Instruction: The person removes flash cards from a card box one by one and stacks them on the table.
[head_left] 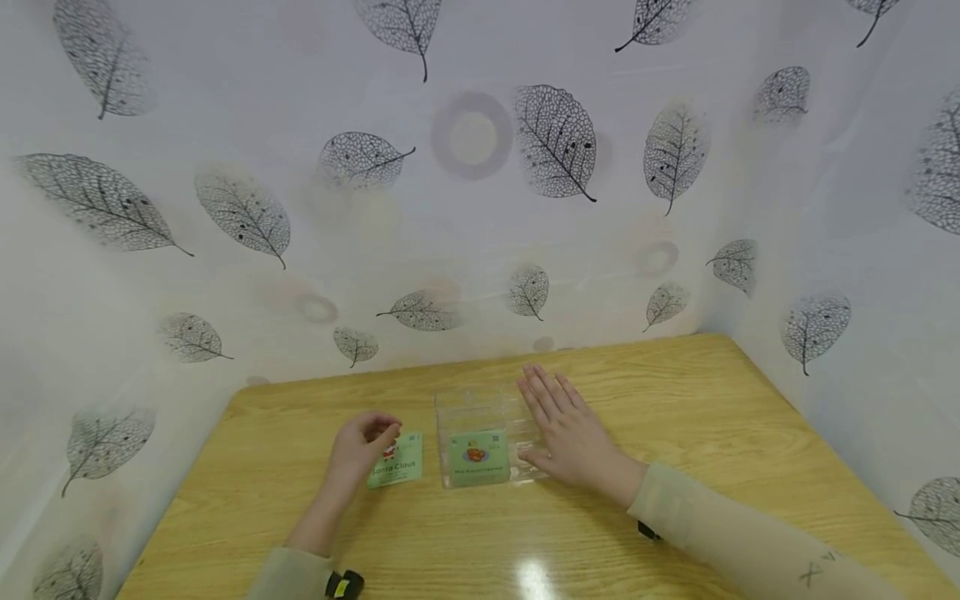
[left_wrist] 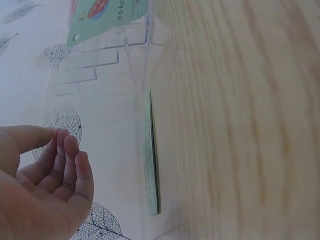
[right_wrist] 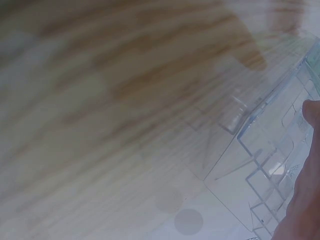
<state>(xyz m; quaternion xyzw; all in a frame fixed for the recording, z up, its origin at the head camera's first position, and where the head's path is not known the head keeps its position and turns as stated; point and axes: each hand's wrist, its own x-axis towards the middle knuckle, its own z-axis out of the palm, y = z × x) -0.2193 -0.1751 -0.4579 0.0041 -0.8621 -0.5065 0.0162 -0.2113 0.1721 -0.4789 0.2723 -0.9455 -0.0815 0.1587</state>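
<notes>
Santa card (head_left: 400, 470) apart from rack edge (head_left: 440, 442)

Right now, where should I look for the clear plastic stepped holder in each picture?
Head: the clear plastic stepped holder sits just below centre.
Left wrist: the holder is at upper left, cut off by the top edge.
Right wrist: the holder is at right, partly behind the right hand.
Shared landmark: the yellowish wood-grain tabletop.
</notes>
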